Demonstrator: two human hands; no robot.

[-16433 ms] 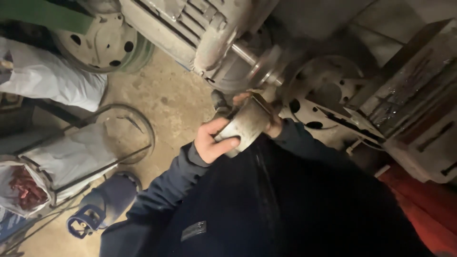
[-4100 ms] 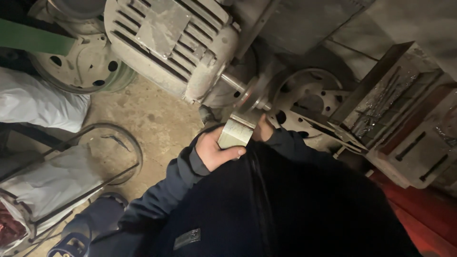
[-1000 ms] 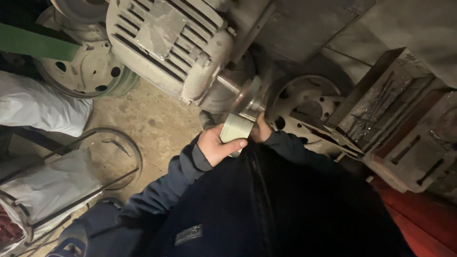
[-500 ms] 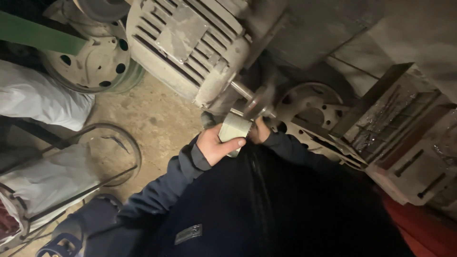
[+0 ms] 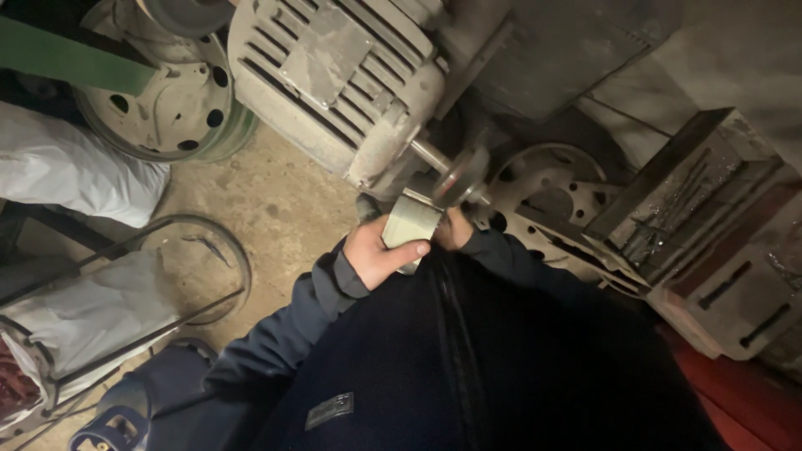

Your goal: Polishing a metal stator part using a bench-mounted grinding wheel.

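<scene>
Both my hands hold a short grey metal piece (image 5: 409, 224) against the spinning disc (image 5: 458, 177) on the shaft of a large finned electric motor (image 5: 334, 79). My left hand (image 5: 376, 255) wraps around the piece from below-left, thumb across its face. Only part of my right hand (image 5: 455, 230) shows, on the piece's right side just under the disc. My dark blue sleeves and jacket fill the lower middle of the view.
A steel wheel rim (image 5: 171, 104) lies at upper left, another rim (image 5: 543, 188) behind the disc. Metal boxes with rods (image 5: 685, 200) stand at right. White sacks (image 5: 75, 171) and a wire frame (image 5: 192, 267) sit on the concrete floor at left.
The view has shifted slightly, so the motor now sits lower and more central. My hands keep the metal piece pressed at the disc; over the longer span it stayed in my grip.
</scene>
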